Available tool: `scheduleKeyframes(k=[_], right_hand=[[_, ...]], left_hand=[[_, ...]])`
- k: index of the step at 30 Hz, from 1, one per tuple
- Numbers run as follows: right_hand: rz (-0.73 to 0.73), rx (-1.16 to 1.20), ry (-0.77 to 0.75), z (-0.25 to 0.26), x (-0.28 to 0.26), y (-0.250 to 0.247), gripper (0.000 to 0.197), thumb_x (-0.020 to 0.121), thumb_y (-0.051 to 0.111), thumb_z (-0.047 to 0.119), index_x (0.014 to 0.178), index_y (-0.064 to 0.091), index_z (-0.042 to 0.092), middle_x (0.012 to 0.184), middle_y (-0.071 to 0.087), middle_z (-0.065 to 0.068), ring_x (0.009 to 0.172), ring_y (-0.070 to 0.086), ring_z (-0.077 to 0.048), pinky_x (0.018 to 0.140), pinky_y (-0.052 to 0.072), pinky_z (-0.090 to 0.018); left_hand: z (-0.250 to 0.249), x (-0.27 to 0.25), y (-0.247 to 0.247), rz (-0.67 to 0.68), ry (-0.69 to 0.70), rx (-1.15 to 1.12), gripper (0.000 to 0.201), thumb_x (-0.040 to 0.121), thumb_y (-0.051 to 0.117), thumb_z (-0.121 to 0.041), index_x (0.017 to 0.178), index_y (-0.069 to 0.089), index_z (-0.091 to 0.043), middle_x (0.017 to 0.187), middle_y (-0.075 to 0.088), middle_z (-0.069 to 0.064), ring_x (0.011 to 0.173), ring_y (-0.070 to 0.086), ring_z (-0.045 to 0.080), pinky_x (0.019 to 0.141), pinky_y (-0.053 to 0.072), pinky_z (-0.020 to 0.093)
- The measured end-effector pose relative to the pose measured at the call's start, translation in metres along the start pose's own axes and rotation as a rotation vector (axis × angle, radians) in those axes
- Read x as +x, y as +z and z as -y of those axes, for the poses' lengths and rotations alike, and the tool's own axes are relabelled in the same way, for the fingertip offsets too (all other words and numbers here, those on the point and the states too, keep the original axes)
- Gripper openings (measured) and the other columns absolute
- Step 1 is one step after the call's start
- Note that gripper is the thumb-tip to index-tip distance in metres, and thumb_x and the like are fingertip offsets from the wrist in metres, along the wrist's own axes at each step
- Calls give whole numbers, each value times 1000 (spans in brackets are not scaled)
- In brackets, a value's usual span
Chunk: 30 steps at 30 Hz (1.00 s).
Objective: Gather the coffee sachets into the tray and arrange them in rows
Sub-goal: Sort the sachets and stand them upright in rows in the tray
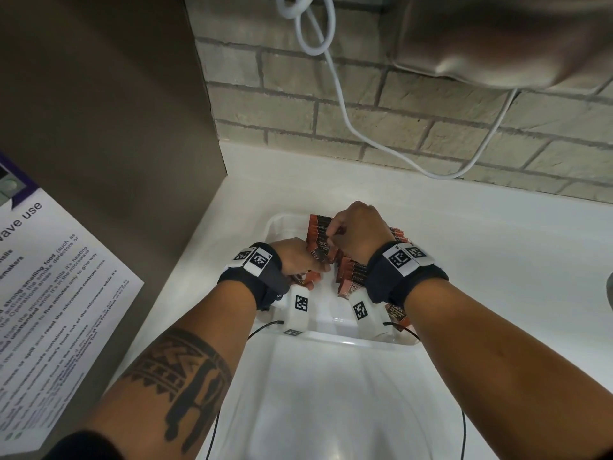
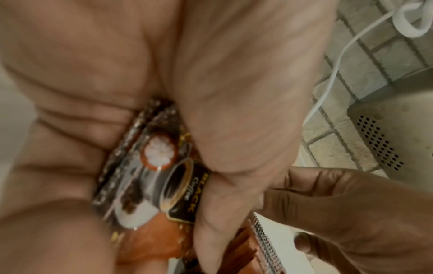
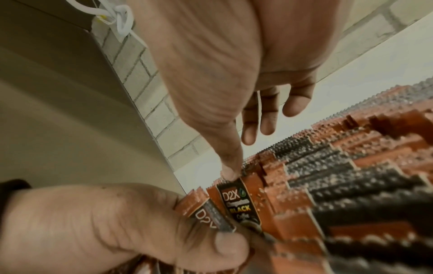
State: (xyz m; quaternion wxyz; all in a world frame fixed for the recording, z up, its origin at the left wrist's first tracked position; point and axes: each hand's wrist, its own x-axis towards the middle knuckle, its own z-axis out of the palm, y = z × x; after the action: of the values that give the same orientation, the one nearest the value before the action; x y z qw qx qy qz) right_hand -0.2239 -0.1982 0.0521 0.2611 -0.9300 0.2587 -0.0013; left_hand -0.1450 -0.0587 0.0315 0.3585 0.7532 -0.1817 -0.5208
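Observation:
A shallow clear tray (image 1: 282,224) sits on the white counter and holds orange-and-black coffee sachets (image 1: 353,272) standing in packed rows (image 3: 339,185). My left hand (image 1: 316,267) is over the tray's left part and grips a small bundle of sachets (image 2: 164,178) between thumb and fingers. My right hand (image 1: 331,235) is just beyond it. Its thumb tip (image 3: 230,174) pinches the top edge of one D2X sachet (image 3: 239,202) of that bundle, with the other fingers (image 3: 257,120) hanging loosely curled. One more sachet (image 1: 396,313) lies by my right wrist.
A brown cabinet side (image 1: 99,111) with a microwave notice (image 1: 49,277) stands close on the left. The brick wall (image 1: 414,127) with a hanging white cable (image 1: 338,94) is behind the tray. A metal appliance (image 1: 497,38) overhangs the upper right. White counter (image 1: 481,247) extends to the right.

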Motion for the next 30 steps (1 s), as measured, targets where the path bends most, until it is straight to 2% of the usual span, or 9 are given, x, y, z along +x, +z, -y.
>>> scheduleKeyframes(k=[2, 4, 9, 11, 13, 16, 20, 25, 30], right_hand=[[-13, 18, -6, 1, -1, -4, 22, 76, 74, 19, 62, 68, 35, 86, 66, 9, 83, 65, -16, 84, 57, -41], [-40, 24, -8, 1, -2, -8, 22, 77, 69, 17, 64, 70, 35, 88, 67, 10, 84, 64, -15, 84, 56, -41], [-103, 48, -15, 3, -12, -20, 21, 85, 64, 15, 76, 72, 33, 94, 59, 11, 89, 60, -13, 83, 51, -33], [-95, 100, -37, 6, -18, -23, 16, 86, 65, 18, 82, 74, 30, 87, 62, 16, 83, 60, -7, 73, 48, -22], [-20, 133, -40, 9, -23, -25, 9, 88, 66, 24, 89, 75, 28, 83, 65, 18, 78, 59, -1, 64, 40, -13], [71, 217, -31, 13, -28, -24, 11, 86, 72, 35, 95, 72, 29, 86, 71, 15, 79, 62, 2, 64, 40, -15], [74, 299, -8, 14, -28, -18, 6, 85, 75, 27, 91, 74, 26, 82, 74, 9, 79, 67, -4, 66, 44, -18], [77, 420, -14, 16, -30, -23, 5, 86, 77, 26, 84, 72, 26, 80, 73, 5, 73, 65, -5, 70, 48, -21], [72, 525, -42, 23, -30, -37, 4, 88, 75, 21, 85, 72, 20, 84, 75, 2, 70, 66, -5, 70, 49, -19]], left_hand=[[2, 0, -2, -4, 3, -2, 30, 90, 74, -10, 113, 66, 8, 85, 70, 14, 65, 65, 25, 67, 60, 34], [2, -1, -3, -5, -1, -1, 31, 90, 74, -10, 114, 66, 8, 90, 71, 16, 71, 65, 28, 80, 58, 41], [2, -9, -11, 17, 3, 10, 29, 89, 72, -5, 113, 67, 9, 93, 71, 18, 74, 65, 29, 87, 55, 45], [0, -14, -15, 39, 21, -46, 27, 89, 70, -2, 114, 66, 9, 107, 71, 24, 78, 64, 29, 85, 58, 44], [-2, -20, -17, 58, 66, -147, 22, 93, 66, -1, 115, 65, 5, 110, 69, 20, 79, 67, 24, 75, 62, 35], [-4, -27, -19, 87, 141, -259, 21, 95, 65, -4, 116, 66, 1, 100, 73, 10, 77, 73, 15, 72, 63, 29], [-2, -29, -18, 95, 176, -229, 21, 91, 71, -9, 112, 68, -5, 106, 72, 9, 91, 70, 16, 79, 62, 33], [-3, -38, -14, 84, 302, -262, 16, 89, 74, -9, 104, 69, -13, 93, 73, -1, 87, 69, 11, 72, 59, 27], [-8, -45, -17, 74, 414, -260, 21, 88, 73, -3, 107, 68, -9, 92, 72, 3, 86, 70, 15, 70, 59, 28]])
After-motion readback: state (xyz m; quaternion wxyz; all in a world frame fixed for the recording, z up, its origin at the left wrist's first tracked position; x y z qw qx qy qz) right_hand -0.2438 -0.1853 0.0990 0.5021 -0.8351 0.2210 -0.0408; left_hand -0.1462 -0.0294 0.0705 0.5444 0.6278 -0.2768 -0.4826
